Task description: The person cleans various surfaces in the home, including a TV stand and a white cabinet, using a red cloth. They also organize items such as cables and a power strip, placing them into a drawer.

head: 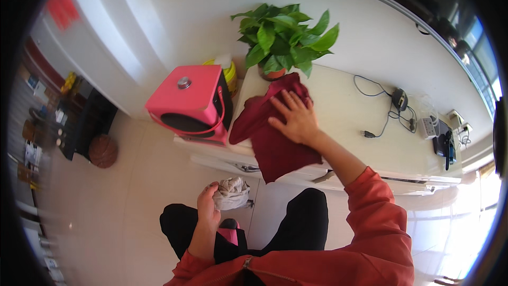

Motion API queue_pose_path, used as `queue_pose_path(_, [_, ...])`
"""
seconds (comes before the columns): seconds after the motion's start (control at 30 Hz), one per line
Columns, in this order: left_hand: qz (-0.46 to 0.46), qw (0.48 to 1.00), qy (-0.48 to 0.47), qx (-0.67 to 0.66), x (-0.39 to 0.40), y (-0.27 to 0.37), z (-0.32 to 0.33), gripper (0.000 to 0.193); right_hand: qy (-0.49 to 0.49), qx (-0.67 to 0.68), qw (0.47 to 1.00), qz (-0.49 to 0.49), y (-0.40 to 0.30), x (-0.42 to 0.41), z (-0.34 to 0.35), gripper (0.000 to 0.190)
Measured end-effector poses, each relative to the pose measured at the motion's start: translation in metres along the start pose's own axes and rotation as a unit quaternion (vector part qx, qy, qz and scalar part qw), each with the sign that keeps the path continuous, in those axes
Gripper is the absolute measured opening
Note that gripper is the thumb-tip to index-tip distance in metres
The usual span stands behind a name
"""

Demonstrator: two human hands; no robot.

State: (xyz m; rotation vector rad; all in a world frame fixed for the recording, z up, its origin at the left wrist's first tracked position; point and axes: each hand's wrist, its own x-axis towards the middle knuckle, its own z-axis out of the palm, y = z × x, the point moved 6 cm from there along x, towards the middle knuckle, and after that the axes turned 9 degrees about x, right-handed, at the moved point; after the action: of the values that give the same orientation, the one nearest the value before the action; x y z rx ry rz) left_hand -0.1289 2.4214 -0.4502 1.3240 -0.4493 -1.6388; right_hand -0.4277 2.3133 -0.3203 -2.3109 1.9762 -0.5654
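My right hand (295, 119) rests palm down, fingers spread, on a dark red cloth (279, 153). The cloth lies over the left end of a cream cabinet top (337, 107) and hangs past its front edge. Low in front of me, my left hand (208, 202) holds a crumpled whitish cloth (232, 194) above the floor. Just behind the red cloth stands a leafy green plant (281, 35) in a reddish-brown pot (274, 73), partly covered by leaves and cloth.
A pink box-shaped speaker (184, 103) with a knob and handle stands left of the cloth, a yellow container (229, 74) behind it. Cables (383, 125), a power strip (428, 127) and a dark flat device (442, 139) lie on the cabinet's right side. A basketball (103, 151) is on the floor.
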Motion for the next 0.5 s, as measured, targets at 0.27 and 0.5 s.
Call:
queue_pose_path(0.27, [0.031,0.999,0.042,0.003,-0.062,0.025,-0.016,0.010,0.030,-0.074,0.945,0.316,0.137,0.029,-0.025,0.073])
queue_pose_path(0.5, [0.065,0.993,0.077,-0.053,-0.069,0.027,-0.029,0.009,-0.020,-0.113,0.987,0.110,-0.034,-0.013,0.019,0.078])
